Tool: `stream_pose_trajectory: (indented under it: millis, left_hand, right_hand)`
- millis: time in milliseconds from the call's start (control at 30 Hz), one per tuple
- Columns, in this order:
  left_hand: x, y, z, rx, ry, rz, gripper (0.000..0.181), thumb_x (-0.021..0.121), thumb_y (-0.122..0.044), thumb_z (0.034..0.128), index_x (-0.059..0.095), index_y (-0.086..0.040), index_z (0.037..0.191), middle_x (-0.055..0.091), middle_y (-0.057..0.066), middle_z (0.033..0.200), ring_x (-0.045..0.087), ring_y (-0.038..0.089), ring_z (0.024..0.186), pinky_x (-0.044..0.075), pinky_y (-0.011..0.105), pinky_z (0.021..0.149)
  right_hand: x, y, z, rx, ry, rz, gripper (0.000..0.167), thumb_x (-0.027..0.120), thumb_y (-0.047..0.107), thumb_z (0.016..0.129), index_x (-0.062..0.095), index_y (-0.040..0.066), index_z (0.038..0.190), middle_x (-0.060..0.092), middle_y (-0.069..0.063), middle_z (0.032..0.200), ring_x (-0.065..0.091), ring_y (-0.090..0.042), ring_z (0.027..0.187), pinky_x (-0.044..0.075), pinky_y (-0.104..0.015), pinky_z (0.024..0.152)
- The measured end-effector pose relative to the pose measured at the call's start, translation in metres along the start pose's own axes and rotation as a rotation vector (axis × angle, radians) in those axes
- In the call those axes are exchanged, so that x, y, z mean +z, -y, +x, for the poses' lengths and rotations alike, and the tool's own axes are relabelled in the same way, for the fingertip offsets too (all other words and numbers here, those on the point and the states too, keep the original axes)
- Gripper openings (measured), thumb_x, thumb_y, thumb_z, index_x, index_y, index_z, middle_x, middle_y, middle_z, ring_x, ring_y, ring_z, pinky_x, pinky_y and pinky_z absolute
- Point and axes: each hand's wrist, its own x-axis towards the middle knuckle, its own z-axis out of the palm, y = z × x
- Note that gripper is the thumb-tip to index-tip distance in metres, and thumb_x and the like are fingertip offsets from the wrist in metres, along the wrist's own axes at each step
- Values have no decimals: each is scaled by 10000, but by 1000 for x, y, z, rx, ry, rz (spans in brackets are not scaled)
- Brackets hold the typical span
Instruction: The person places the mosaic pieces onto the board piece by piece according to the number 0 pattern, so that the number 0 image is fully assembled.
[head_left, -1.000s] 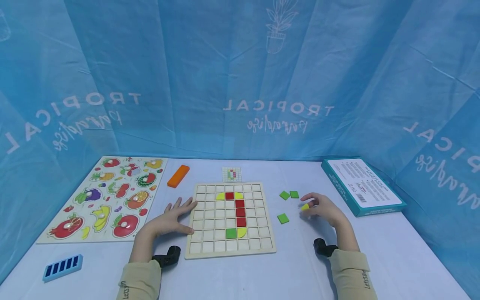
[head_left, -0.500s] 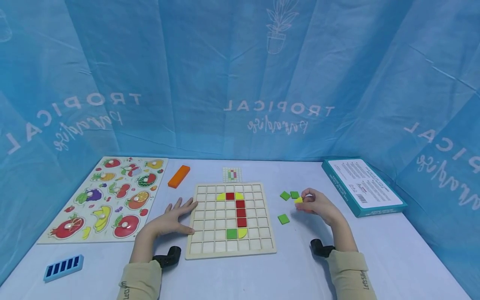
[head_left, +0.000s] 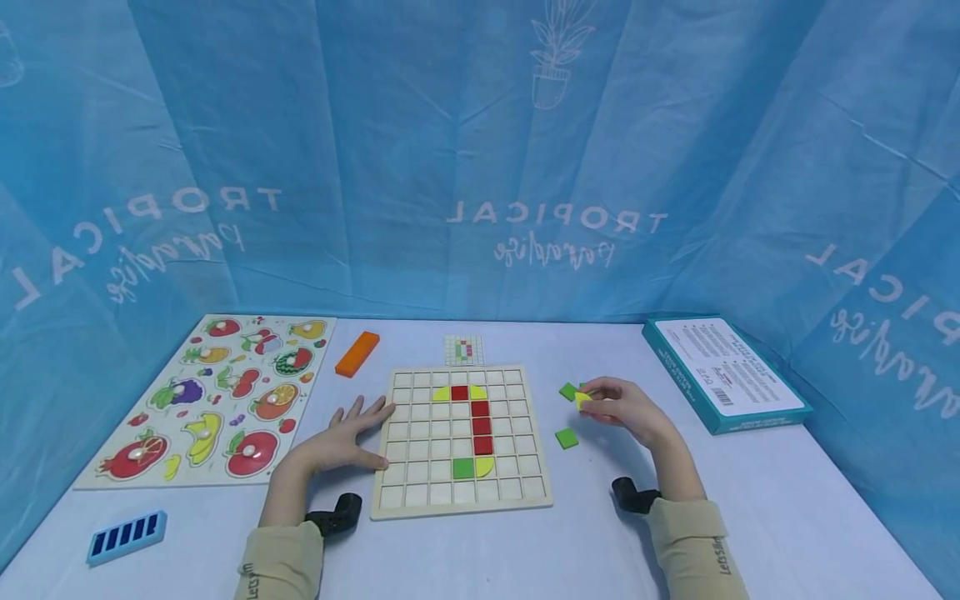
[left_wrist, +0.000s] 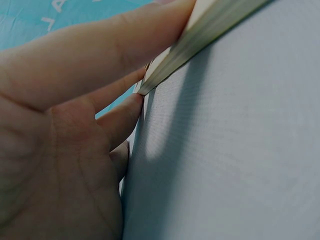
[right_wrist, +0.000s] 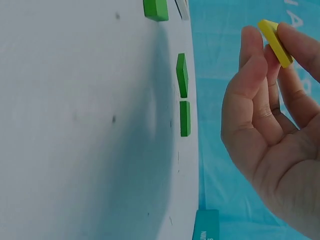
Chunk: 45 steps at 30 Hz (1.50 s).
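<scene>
A wooden grid board (head_left: 416, 496) lies mid-table, with red squares (head_left: 482, 425), several yellow rounded pieces (head_left: 484, 466) and a green square (head_left: 462, 468) in its cells. Fingers spread, the left hand (head_left: 335, 442) rests against the board's left edge; the left wrist view shows thumb and fingertips of that hand (left_wrist: 65, 120) touching the edge. Right of the board, the right hand (head_left: 626, 410) pinches a yellow piece (head_left: 582, 400) above the table, also visible as a yellow piece (right_wrist: 276, 44) in the right wrist view. Green squares (head_left: 567, 437) lie nearby, one partly hidden behind the fingers.
Behind the board lies a small pattern card (head_left: 463, 350). A fruit puzzle (head_left: 258, 358) and an orange block (head_left: 357, 354) are at left, a light blue slotted piece (head_left: 126, 537) at front left. A teal box (head_left: 723, 375) stands at right, before a blue curtain (head_left: 420, 167).
The right hand has moved left toward the board, carrying the yellow piece near the two rear green squares. The left hand has stayed in place.
</scene>
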Motion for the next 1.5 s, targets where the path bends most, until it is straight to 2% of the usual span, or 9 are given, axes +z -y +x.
stream_pose_trajectory:
  millis: [267,400,600,767,933,1200,1400,1500]
  left_hand:
    - [1,-1,-1,-1,-2,1,929,777,-270,663,306,-60,1436,142,192,1521,-90,417,1384,-100,587,1079]
    - [1,-1,-1,-11,-3,-5,930,779,-271,662,307,-68,1438,140,186,1524,-95,417,1383,-96,597,1075]
    - [0,-1,-1,-6,4,-6,932,778,-271,665,303,-64,1439,137,190,1523,-94,415,1384,-103,589,1077]
    - [0,-1,-1,14,7,-2,928,777,-267,668,303,-50,1436,137,204,1519,-91,423,1381,-109,586,1076]
    - [-1,0,0,29,9,-1,922,777,-260,673,304,-47,1435,135,208,1518,-93,426,1380,-109,585,1077]
    - [-1,1,0,45,14,1,928,775,-278,674,301,-39,1435,130,211,1517,-92,428,1380,-113,577,1079]
    - [-1,0,-1,43,10,4,925,776,-272,673,304,-38,1433,130,213,1516,-91,430,1378,-111,578,1080]
    - [-1,0,-1,40,10,4,921,776,-264,672,307,-39,1432,132,213,1515,-92,429,1378,-110,579,1080]
  right_hand:
    - [7,1,2,-19,27,5,363,657,160,847,584,-37,1143,605,-131,1070,616,-157,858,533,-246,791]
    - [11,2,5,-27,49,-11,388,668,158,833,574,-42,1152,581,-118,1010,594,-161,799,527,-253,740]
    - [19,6,10,8,35,-31,414,691,140,793,552,6,1159,551,-89,897,497,-190,633,457,-288,643]
    - [26,11,13,11,62,-14,451,686,123,793,524,-30,1186,619,-62,854,479,-183,606,432,-287,618]
    - [35,16,18,3,84,-18,411,676,119,808,544,-31,1167,657,-60,860,471,-190,594,430,-285,614]
    - [58,31,23,-14,111,-62,356,686,148,804,594,15,1121,665,-71,908,535,-242,697,470,-304,662]
    - [76,40,24,-65,183,-62,340,678,121,814,596,-7,1118,659,-70,903,601,-210,792,524,-353,757]
    - [84,43,25,-100,236,-32,326,672,98,817,587,-25,1107,650,-65,874,618,-254,829,535,-374,782]
